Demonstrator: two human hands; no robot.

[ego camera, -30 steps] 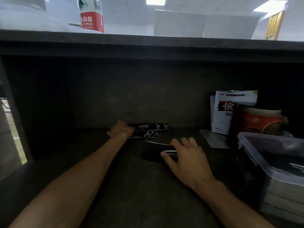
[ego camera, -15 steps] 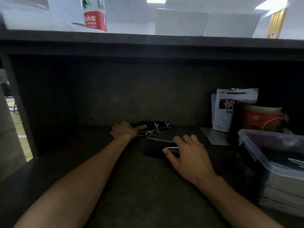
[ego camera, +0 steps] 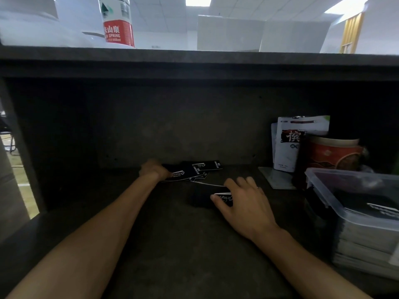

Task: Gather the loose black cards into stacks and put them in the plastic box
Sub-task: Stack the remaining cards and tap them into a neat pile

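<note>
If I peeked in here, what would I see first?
Probably the two bare arms reaching into a dark shelf. The left hand is at the back on a messy pile of black cards, and the right hand grips a small stack of cards nearer the front. On the right stands a clear plastic box with cards already inside, and a water bottle stands up on top.

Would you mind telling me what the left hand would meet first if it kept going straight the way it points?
Probably the scattered loose black cards that the left hand already touches, then the dark back wall; depth is unclear.
</note>
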